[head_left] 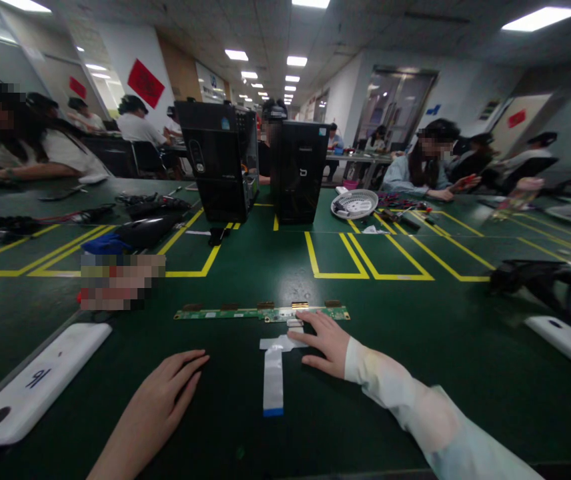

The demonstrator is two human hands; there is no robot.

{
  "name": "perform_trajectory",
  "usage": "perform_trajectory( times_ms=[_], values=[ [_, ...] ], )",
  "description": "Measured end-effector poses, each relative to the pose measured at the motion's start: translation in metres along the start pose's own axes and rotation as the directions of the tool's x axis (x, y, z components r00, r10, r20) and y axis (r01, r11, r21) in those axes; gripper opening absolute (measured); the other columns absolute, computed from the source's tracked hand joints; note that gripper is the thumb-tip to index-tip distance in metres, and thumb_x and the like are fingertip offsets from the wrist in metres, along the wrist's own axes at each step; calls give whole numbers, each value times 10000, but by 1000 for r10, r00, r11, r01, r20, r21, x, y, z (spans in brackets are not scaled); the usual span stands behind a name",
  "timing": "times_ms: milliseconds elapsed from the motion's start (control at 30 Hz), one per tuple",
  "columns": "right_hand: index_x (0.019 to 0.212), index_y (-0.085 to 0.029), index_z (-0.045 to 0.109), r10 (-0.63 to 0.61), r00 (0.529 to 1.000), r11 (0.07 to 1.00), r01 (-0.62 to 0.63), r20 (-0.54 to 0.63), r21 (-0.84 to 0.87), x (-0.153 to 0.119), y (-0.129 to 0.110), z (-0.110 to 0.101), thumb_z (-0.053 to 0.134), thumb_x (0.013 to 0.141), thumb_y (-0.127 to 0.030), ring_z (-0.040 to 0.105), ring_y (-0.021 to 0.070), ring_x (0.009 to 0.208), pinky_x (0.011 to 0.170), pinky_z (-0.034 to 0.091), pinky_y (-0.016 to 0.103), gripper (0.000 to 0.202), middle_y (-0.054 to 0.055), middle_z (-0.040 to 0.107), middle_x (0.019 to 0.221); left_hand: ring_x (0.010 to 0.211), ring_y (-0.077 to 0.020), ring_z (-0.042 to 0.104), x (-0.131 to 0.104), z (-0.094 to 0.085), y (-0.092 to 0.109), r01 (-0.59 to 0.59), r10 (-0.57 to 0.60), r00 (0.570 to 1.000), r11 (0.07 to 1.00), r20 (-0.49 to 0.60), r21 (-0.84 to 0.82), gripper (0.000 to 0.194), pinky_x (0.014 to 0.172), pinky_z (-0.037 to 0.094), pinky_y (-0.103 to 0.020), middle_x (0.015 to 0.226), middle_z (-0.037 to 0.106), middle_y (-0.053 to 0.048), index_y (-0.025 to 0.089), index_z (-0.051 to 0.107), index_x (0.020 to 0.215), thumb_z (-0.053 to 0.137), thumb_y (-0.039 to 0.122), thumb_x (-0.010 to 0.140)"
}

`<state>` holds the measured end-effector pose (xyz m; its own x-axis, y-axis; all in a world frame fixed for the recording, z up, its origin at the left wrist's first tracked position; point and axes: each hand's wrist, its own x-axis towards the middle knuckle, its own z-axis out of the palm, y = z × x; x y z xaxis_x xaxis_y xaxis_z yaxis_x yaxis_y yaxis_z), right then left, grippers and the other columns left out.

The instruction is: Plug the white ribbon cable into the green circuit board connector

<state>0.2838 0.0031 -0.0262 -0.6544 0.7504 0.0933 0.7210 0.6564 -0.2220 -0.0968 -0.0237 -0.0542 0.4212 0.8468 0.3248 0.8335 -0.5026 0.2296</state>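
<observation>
A long, narrow green circuit board (235, 313) lies across the dark green table in front of me. From its connector, a white flat ribbon cable (273, 380) with a blue end runs toward me. My right hand (326, 341) is open, fingers spread. Its fingertips rest at the board's lower edge and over the cable's upper part, partly hiding the connector; whether they press on it I cannot tell. To the left of the cable, my left hand (165, 387) lies open on the table with fingers stretched out, apart from board and cable.
White devices lie at the left (40, 383) and right (568, 343). Two black computer towers (220, 163) stand beyond the board, beside a white basket (354, 204). Yellow tape (340, 275) marks the table. Tools and cables lie farther back; several people sit around.
</observation>
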Motion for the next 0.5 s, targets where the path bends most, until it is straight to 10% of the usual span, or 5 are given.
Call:
perform_trajectory(
  times_ms=[167, 500],
  values=[
    [1396, -299, 446, 36, 999, 998, -38, -33, -57, -42, 7, 0, 452, 910, -501, 291, 298, 1379, 1100, 241, 560, 526, 151, 331, 1484, 1072, -211, 618, 0, -1, 2, 12, -13, 1000, 1000, -20, -13, 355, 932, 518, -376, 1210, 624, -53, 271, 619, 1181, 448, 423, 909],
    [1407, -307, 429, 312, 906, 915, -368, -287, -164, -209, 43, 3, 431, 921, -479, 374, 303, 1328, 1062, 332, 561, 516, 109, 339, 1487, 1063, -236, 621, 2, 6, -6, 44, -44, 999, 999, -15, 12, 395, 907, 527, -393, 1220, 625, -73, 251, 628, 1188, 453, 444, 892]
  ],
)
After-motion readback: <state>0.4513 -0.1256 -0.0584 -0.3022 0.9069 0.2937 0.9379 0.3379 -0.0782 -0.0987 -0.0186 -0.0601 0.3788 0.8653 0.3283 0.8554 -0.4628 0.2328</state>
